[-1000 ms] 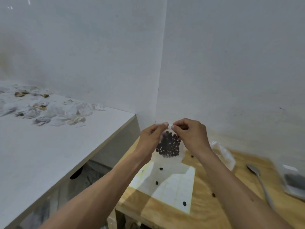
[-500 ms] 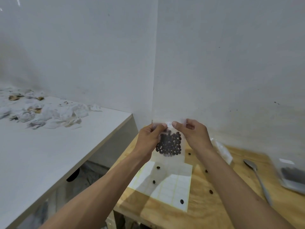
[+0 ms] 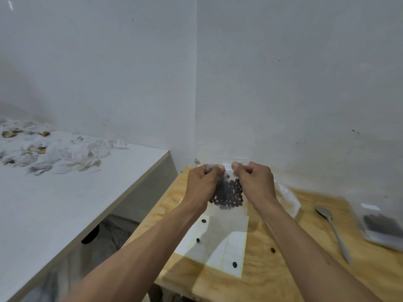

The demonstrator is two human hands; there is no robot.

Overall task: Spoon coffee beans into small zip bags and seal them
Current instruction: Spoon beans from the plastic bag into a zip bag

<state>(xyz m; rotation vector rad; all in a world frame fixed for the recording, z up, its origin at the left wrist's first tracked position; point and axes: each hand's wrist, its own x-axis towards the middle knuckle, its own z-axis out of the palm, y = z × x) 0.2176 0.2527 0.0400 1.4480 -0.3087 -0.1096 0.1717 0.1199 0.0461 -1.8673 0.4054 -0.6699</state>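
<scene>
One small zip bag is filled and held up above the wooden table, coffee beans bunched in its lower half; the left hand and right hand each pinch its top strip between thumb and curled fingers — sealing looks under way, though whether the zip is fully shut I cannot tell. The spoon lies idle to the right, near a blurred bag of beans. A few stray beans dot the white sheet — more bags likely remain
</scene>
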